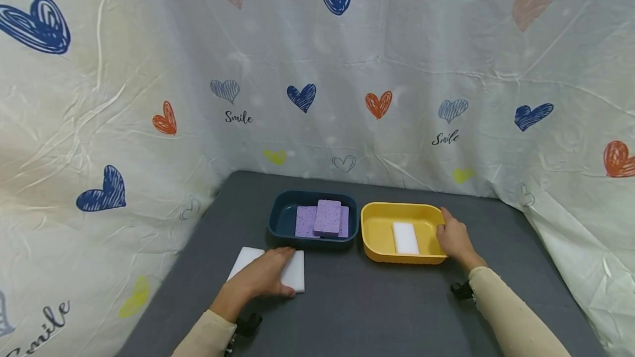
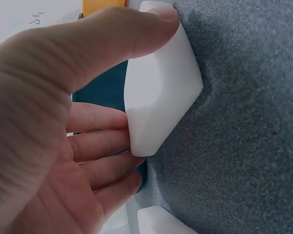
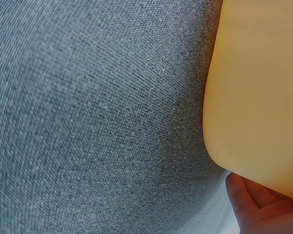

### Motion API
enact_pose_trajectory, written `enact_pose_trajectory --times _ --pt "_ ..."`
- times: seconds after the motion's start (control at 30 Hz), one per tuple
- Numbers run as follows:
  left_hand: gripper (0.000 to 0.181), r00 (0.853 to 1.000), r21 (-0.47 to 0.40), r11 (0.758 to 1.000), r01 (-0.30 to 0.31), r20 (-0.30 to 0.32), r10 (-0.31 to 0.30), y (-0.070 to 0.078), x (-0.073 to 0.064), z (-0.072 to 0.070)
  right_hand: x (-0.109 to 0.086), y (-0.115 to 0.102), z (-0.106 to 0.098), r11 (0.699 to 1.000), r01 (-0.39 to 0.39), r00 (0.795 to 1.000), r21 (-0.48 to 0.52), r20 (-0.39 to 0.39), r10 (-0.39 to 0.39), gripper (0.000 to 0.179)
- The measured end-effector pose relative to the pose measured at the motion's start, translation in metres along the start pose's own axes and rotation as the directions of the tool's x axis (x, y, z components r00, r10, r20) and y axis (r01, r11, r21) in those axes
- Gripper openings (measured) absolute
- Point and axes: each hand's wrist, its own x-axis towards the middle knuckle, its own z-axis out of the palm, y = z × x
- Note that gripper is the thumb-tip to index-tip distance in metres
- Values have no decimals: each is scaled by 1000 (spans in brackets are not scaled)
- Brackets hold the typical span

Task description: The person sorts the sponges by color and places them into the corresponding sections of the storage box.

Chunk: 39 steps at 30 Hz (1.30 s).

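My left hand (image 1: 265,273) pinches a white sponge (image 2: 161,92), with the thumb on one long edge and the fingertips against the opposite edge. That sponge is close over the grey table, just in front of the navy bin. Another white sponge (image 1: 243,259) lies to its left, partly hidden by the hand; its corner shows low in the left wrist view. At the right end of a yellow bin (image 1: 379,236), my right hand (image 1: 455,238) grips the wall, fingers against the outside. One white sponge (image 1: 405,237) lies inside this bin.
The navy bin (image 1: 280,216) stands left of the yellow one, a narrow gap between them. Several purple sponges (image 1: 328,217) are inside, one stacked on top. Behind the grey table (image 1: 357,313) hangs a white curtain (image 1: 412,70) printed with hearts, which also runs down both sides.
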Motion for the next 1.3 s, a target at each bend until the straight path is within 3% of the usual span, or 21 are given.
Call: enact_pose_trajectory --times 0.2,0.4,0.67,0.87,1.3 --pt "100 999 48 998 -32 -41 34 -10 3 12 1 0 1 1000 3 1000 -4 -6 -3 63" --pt "92 999 51 998 -34 -27 36 -1 3 3 2 1 3 1000 1 1000 -9 -7 -1 62" --pt "94 999 95 995 25 21 -27 20 0 -12 2 0 3 1000 4 1000 -17 -11 -4 62" --pt "94 999 100 995 -29 30 26 37 5 -21 1 -1 0 1000 8 1000 -20 -10 -8 62" --pt "92 991 101 988 -114 85 106 78 30 -28 3 1 1 1000 -3 1000 -15 -13 2 62"
